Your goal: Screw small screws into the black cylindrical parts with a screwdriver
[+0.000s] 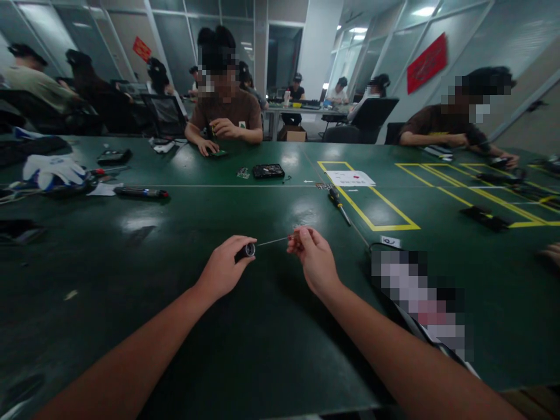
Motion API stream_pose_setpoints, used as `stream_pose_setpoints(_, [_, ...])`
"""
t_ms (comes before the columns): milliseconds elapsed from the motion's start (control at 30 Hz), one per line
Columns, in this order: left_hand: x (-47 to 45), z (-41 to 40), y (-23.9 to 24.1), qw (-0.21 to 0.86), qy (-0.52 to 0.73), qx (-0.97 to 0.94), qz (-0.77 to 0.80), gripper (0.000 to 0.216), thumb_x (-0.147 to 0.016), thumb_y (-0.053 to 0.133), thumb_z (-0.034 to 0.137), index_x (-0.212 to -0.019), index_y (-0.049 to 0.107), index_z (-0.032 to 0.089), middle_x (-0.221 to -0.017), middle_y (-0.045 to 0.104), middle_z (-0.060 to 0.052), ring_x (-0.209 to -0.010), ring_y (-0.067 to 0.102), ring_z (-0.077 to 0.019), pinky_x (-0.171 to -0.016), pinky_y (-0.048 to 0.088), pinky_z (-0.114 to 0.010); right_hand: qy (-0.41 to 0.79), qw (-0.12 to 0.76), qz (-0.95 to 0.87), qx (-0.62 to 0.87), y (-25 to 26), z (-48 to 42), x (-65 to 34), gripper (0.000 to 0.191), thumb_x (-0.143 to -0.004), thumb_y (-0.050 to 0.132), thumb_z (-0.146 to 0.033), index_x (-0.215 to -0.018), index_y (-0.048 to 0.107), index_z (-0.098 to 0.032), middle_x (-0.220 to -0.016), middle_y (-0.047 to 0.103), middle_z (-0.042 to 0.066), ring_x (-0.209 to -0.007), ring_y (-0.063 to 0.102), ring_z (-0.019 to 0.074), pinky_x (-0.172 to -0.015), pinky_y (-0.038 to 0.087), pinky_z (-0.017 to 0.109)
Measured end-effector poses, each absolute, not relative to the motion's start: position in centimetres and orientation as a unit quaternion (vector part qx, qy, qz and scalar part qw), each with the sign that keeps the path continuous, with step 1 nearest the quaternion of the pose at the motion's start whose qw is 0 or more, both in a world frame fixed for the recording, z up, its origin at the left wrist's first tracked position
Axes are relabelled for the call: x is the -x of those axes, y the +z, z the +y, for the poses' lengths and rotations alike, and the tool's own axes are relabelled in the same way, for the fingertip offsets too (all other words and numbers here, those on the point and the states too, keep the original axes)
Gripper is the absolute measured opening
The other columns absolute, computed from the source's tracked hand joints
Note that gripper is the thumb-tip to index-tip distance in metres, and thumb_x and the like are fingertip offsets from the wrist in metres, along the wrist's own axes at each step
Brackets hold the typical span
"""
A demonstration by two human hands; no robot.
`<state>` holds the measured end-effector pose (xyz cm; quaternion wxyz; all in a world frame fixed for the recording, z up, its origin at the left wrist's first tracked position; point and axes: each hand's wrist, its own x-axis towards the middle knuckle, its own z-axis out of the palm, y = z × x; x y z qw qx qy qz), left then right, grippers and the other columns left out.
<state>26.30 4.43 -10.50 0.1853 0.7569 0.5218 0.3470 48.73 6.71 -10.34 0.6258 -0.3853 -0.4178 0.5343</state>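
My left hand (225, 263) gripped a black cylinder (245, 251), mouth showing; my right hand (318, 259) pinched a thin rod (273, 241), tip near that mouth. Probably aligning; next move called for steadiness.

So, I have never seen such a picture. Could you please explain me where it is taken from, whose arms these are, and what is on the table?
No machine here: the one picture comes from a camera worn on a person's head, looking forward and down. The bare arms are that person's own. The left hand holds a dark cylinder, its round end showing; the right hand pinches a thin rod or wire, I cannot tell which. On the green table lie a screwdriver, white gloves, a black case and yellow tape outlines. Another person sits across.
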Motion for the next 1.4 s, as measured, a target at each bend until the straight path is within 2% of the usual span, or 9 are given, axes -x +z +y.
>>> stream_pose_setpoints(233, [-26.5, 4.3, -10.3, 0.183, 0.351, -0.758, 0.518, 0.038, -0.091, 0.068, 0.012, -0.127, 0.067, 0.023, -0.126, 0.067, -0.004, -0.118, 0.064, -0.0206, -0.106, 0.051, -0.042, 0.477, 0.586, -0.539, 0.371, -10.4, 5.9, -48.3, 0.022, -0.097, 0.061, -0.045, -0.102, 0.068, -0.024, -0.087, 0.069, 0.001, -0.079, 0.066, 0.0165, -0.076, 0.054, 0.034])
stream_pose_setpoints(533, [-26.4, 4.4, -10.4, 0.174, 0.361, -0.752, 0.524, 0.04, -0.089, 0.071, 0.013, -0.128, 0.067, 0.023, -0.126, 0.068, -0.005, -0.118, 0.064, -0.0209, -0.106, 0.051, -0.042, 0.478, 0.55, -0.572, 0.376, -10.4, 5.8, -48.3, 0.023, -0.096, 0.064, -0.045, -0.105, 0.067, -0.024, -0.093, 0.072, 0.003, -0.085, 0.07, 0.0185, -0.083, 0.055, 0.037])
stream_pose_setpoints(767, [-26.0, 4.4, -10.5, 0.168, 0.367, -0.754, 0.519, 0.039, -0.09, 0.07, 0.013, -0.128, 0.067, 0.023, -0.126, 0.068, -0.004, -0.118, 0.064, -0.0204, -0.107, 0.05, -0.041, 0.502, 0.532, -0.583, 0.353, -9.8, 5.3, -48.2, 0.021, -0.093, 0.067, -0.044, -0.104, 0.067, -0.026, -0.074, 0.062, -0.003, -0.065, 0.058, 0.0148, -0.065, 0.048, 0.03])
stream_pose_setpoints(900, [-26.1, 4.4, -10.4, 0.181, 0.357, -0.756, 0.518, 0.042, -0.089, 0.07, 0.009, -0.128, 0.068, 0.023, -0.126, 0.069, -0.005, -0.118, 0.064, -0.0201, -0.106, 0.051, -0.04, 0.499, 0.522, -0.582, 0.375, -9.6, 5.1, -48.2, 0.036, -0.1, 0.052, -0.052, -0.088, 0.071, -0.023, -0.072, 0.06, -0.001, -0.063, 0.054, 0.0148, -0.063, 0.045, 0.03])
stream_pose_setpoints(1033, [-26.2, 4.4, -10.4, 0.182, 0.358, -0.754, 0.52, 0.042, -0.089, 0.069, 0.009, -0.129, 0.067, 0.022, -0.128, 0.068, -0.005, -0.119, 0.064, -0.0207, -0.108, 0.05, -0.042, 0.504, 0.543, -0.534, 0.407, -9.9, 5.4, -48.0, 0.024, -0.093, 0.066, -0.047, -0.095, 0.071, -0.023, -0.076, 0.065, -0.001, -0.069, 0.059, 0.016, -0.069, 0.048, 0.031])
stream_pose_setpoints(1167, [-26.2, 4.4, -10.3, 0.181, 0.347, -0.757, 0.523, 0.041, -0.091, 0.067, 0.011, -0.13, 0.067, 0.021, -0.13, 0.068, -0.006, -0.122, 0.063, -0.0218, -0.111, 0.049, -0.044, 0.51, 0.562, -0.502, 0.414, -10.4, 5.8, -47.8, 0.028, -0.091, 0.069, -0.05, -0.096, 0.072, -0.022, -0.083, 0.069, 0.001, -0.078, 0.063, 0.0169, -0.08, 0.052, 0.034])
stream_pose_setpoints(1267, [-26.3, 4.2, -10.3, 0.18, 0.343, -0.765, 0.514, 0.04, -0.091, 0.066, 0.01, -0.129, 0.067, 0.021, -0.13, 0.069, -0.006, -0.122, 0.063, -0.0225, -0.11, 0.05, -0.045, 0.529, 0.57, -0.477, 0.41, -10.8, 5.8, -47.5, 0.028, -0.089, 0.07, -0.05, -0.099, 0.072, -0.023, -0.089, 0.07, 0.002, -0.08, 0.064, 0.0166, -0.08, 0.054, 0.034])
stream_pose_setpoints(1400, [-26.2, 4.0, -10.4, 0.179, 0.343, -0.774, 0.501, 0.039, -0.092, 0.063, 0.009, -0.128, 0.067, 0.022, -0.129, 0.069, -0.006, -0.122, 0.063, -0.0225, -0.109, 0.05, -0.046, 0.56, 0.563, -0.455, 0.402, -11.3, 5.7, -47.2, 0.029, -0.088, 0.071, -0.051, -0.097, 0.069, -0.023, -0.084, 0.069, 0.001, -0.076, 0.064, 0.0172, -0.072, 0.055, 0.033])
